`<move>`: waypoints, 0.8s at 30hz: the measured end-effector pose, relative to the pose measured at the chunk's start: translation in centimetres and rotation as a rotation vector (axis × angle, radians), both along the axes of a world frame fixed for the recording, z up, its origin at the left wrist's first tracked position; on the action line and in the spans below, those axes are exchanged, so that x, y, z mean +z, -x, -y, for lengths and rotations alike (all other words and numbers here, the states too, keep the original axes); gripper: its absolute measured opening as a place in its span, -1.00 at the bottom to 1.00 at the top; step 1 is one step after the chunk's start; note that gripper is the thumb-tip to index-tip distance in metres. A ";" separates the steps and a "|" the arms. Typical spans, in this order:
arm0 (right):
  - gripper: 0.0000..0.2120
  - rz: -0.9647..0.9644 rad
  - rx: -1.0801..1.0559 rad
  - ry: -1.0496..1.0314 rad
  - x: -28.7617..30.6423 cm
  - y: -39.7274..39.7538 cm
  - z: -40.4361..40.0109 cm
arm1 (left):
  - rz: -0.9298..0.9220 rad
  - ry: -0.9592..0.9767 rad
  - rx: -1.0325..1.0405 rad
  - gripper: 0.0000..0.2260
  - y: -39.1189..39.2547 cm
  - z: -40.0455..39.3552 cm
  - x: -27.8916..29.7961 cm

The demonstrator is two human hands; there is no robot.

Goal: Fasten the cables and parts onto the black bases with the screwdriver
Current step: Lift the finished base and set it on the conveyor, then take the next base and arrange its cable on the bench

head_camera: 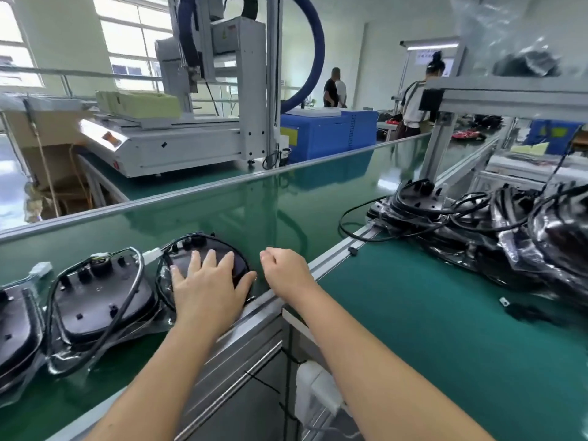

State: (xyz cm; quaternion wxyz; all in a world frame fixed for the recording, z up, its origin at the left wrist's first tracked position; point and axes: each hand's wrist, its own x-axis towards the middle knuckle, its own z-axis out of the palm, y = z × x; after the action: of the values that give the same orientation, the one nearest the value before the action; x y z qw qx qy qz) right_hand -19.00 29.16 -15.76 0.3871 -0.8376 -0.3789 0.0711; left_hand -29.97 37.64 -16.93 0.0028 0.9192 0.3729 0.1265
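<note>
Left hand: the left hand [208, 281] lies flat with fingers straight and spread, palm down on the nearest black base [222, 249].
Right hand: the right hand [286, 270] hovers just right of the left hand, fingers loosely curled, holding nothing; it is above the edge of the green belt [286, 198].
Nearest black base: rounded, under the left hand's fingers, on the belt, with a black cable [162, 265] looped around its rim and a white connector [152, 254] just left of the fingertips.
Second black base: another black base [98, 297] sits left of the left hand, on clear plastic film, ringed by its own cable.
Third base: part of one more base [16, 332] shows further left at the frame edge.
Pile: well to the right of the right hand, a heap of bagged bases and cables [477, 224] rests on the bench [429, 329].
Behind: beyond both hands stands a grey machine [178, 144] with a blue hose [315, 58].
Screwdriver: cannot tell where it is.
</note>
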 end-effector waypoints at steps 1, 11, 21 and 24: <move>-0.63 0.005 -0.014 -0.032 0.2 -0.4 1.1 | -0.016 -0.013 0.008 -0.51 -0.3 0.4 0.4; -0.77 -0.059 -0.392 -0.227 0.2 -6.6 20.7 | 0.366 0.203 -0.459 -0.78 -16.2 11.8 6.6; -0.74 -0.118 -0.694 -0.459 -1.2 -9.0 29.2 | 0.522 0.524 -0.634 -0.71 -29.8 19.6 9.9; -0.74 -0.101 -0.704 -0.483 -1.2 -9.3 29.0 | 0.543 0.596 -0.753 -0.61 -31.5 24.2 10.7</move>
State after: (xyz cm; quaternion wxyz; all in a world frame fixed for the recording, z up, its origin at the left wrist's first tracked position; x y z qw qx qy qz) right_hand -9.65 0.12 -16.93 0.5909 -0.7965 -0.0564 -0.1150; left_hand 1.48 13.45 -6.23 0.4040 0.8828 0.0239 0.2384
